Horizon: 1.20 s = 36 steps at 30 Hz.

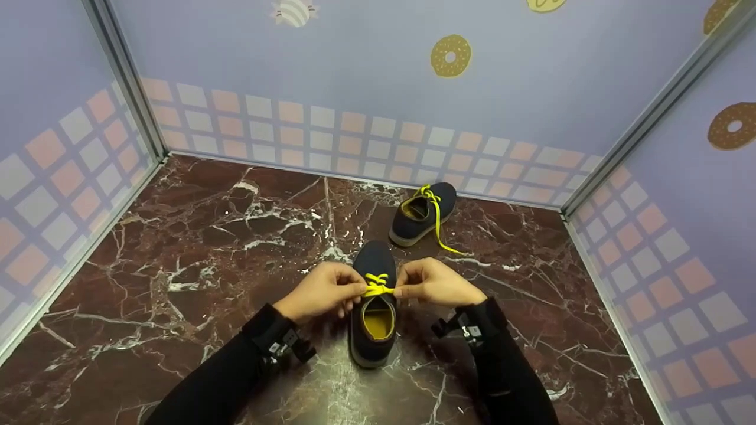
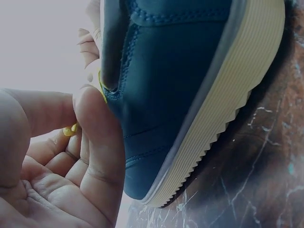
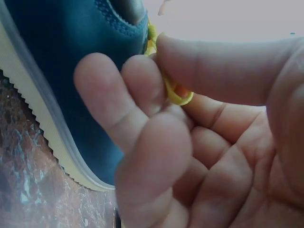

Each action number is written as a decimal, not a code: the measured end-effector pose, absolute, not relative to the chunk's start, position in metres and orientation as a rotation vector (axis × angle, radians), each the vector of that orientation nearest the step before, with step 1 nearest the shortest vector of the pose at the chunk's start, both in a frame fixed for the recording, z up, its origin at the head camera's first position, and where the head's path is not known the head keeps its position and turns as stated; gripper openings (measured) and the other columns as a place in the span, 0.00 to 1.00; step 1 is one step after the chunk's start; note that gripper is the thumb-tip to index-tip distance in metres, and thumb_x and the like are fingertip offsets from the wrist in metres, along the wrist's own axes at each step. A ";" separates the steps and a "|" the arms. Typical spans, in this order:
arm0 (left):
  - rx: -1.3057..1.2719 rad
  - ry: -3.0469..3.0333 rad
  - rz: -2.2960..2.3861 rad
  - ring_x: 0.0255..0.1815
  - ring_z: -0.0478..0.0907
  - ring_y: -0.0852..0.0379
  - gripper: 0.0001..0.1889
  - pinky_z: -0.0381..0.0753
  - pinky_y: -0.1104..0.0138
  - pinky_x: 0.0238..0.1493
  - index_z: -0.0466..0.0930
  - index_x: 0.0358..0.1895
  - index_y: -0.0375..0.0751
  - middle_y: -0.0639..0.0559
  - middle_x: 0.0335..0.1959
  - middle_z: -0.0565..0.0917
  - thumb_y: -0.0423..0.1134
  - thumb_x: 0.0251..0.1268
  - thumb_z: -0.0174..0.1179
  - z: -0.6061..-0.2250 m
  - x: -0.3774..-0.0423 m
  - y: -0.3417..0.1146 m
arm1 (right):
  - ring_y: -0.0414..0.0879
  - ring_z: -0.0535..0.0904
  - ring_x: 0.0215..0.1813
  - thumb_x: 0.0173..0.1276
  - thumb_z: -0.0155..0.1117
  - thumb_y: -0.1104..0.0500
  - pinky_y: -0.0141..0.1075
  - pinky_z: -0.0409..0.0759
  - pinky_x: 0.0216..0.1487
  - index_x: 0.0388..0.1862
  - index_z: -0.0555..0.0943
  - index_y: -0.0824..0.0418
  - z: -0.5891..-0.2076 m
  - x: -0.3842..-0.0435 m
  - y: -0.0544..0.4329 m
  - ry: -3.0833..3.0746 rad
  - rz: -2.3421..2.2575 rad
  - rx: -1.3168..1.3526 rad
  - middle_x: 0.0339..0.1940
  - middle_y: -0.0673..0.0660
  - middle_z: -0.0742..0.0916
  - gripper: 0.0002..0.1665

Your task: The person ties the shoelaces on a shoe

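Observation:
A dark blue shoe with a pale ridged sole stands on the floor, toe pointing away from me. Yellow laces cross over its tongue and meet in a knot above the opening. At the left of the knot, my left hand pinches lace between thumb and forefinger; a bit of yellow shows behind those fingers in the left wrist view. From the other side my right hand pinches the lace too, and a small yellow loop sticks out by its thumb in the right wrist view.
A second dark shoe sits farther back to the right, one yellow lace end trailing onto the floor. Brown veined marble floor lies all around. Lilac panels with printed squares and doughnuts enclose the back and both sides.

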<state>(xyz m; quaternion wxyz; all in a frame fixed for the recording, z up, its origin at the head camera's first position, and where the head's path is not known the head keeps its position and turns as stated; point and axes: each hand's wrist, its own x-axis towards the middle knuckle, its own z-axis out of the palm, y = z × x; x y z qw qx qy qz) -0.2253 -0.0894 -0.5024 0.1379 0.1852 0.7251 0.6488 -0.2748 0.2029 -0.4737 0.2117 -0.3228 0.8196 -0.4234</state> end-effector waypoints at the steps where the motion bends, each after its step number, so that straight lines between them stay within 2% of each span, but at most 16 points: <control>1: 0.528 2.094 1.880 0.22 0.81 0.60 0.07 0.85 0.70 0.21 0.90 0.44 0.30 0.48 0.30 0.88 0.33 0.80 0.69 -0.502 -0.225 -0.090 | 0.43 0.76 0.25 0.77 0.77 0.54 0.29 0.74 0.26 0.38 0.91 0.59 -0.474 -0.275 0.203 2.278 -1.171 -0.899 0.33 0.70 0.89 0.10; 5: 0.514 2.081 1.886 0.23 0.81 0.60 0.07 0.85 0.70 0.22 0.90 0.44 0.29 0.47 0.30 0.87 0.33 0.80 0.69 -0.503 -0.225 -0.090 | 0.41 0.76 0.25 0.77 0.77 0.54 0.28 0.74 0.27 0.38 0.91 0.58 -0.474 -0.275 0.204 2.282 -1.154 -0.900 0.32 0.63 0.90 0.10; 11: 0.500 2.081 1.891 0.22 0.79 0.60 0.09 0.84 0.69 0.21 0.88 0.46 0.30 0.47 0.32 0.87 0.35 0.81 0.68 -0.503 -0.223 -0.089 | 0.45 0.78 0.26 0.76 0.78 0.53 0.33 0.78 0.28 0.40 0.92 0.55 -0.474 -0.274 0.203 2.242 -1.198 -0.880 0.32 0.54 0.90 0.07; 15: 0.506 2.088 1.884 0.21 0.78 0.60 0.11 0.84 0.69 0.20 0.88 0.49 0.31 0.47 0.32 0.86 0.38 0.81 0.69 -0.503 -0.222 -0.087 | 0.48 0.79 0.28 0.77 0.77 0.51 0.37 0.80 0.29 0.42 0.92 0.54 -0.473 -0.274 0.203 2.236 -1.177 -0.874 0.34 0.61 0.90 0.08; 18: 0.516 2.118 1.878 0.20 0.78 0.60 0.12 0.83 0.69 0.19 0.88 0.49 0.31 0.47 0.30 0.85 0.40 0.80 0.71 -0.503 -0.221 -0.086 | 0.48 0.79 0.28 0.81 0.73 0.46 0.35 0.78 0.29 0.42 0.92 0.55 -0.472 -0.273 0.203 2.283 -1.123 -0.883 0.34 0.62 0.90 0.14; 23: 0.476 2.187 1.884 0.17 0.75 0.61 0.13 0.80 0.68 0.17 0.88 0.45 0.33 0.49 0.26 0.84 0.43 0.78 0.74 -0.504 -0.219 -0.082 | 0.52 0.82 0.27 0.84 0.67 0.39 0.36 0.79 0.29 0.38 0.91 0.58 -0.470 -0.272 0.201 2.316 -1.080 -0.870 0.29 0.54 0.90 0.25; 28: 0.398 2.197 1.932 0.15 0.73 0.62 0.14 0.76 0.70 0.15 0.88 0.41 0.35 0.50 0.22 0.82 0.44 0.74 0.77 -0.505 -0.218 -0.079 | 0.51 0.83 0.25 0.84 0.69 0.43 0.46 0.83 0.28 0.38 0.90 0.58 -0.471 -0.272 0.200 2.277 -1.108 -0.848 0.27 0.52 0.91 0.21; 32: 0.375 2.176 1.968 0.16 0.74 0.62 0.12 0.77 0.72 0.15 0.88 0.40 0.34 0.50 0.24 0.83 0.42 0.74 0.76 -0.506 -0.219 -0.077 | 0.48 0.82 0.23 0.82 0.72 0.47 0.47 0.84 0.27 0.39 0.91 0.60 -0.471 -0.272 0.199 2.271 -1.125 -0.848 0.27 0.52 0.90 0.17; 36: 0.373 2.164 1.974 0.17 0.76 0.62 0.10 0.78 0.72 0.16 0.89 0.41 0.35 0.49 0.26 0.85 0.40 0.75 0.75 -0.506 -0.219 -0.076 | 0.59 0.83 0.25 0.81 0.73 0.48 0.47 0.84 0.27 0.40 0.90 0.63 -0.471 -0.272 0.199 2.259 -1.144 -0.855 0.28 0.57 0.90 0.18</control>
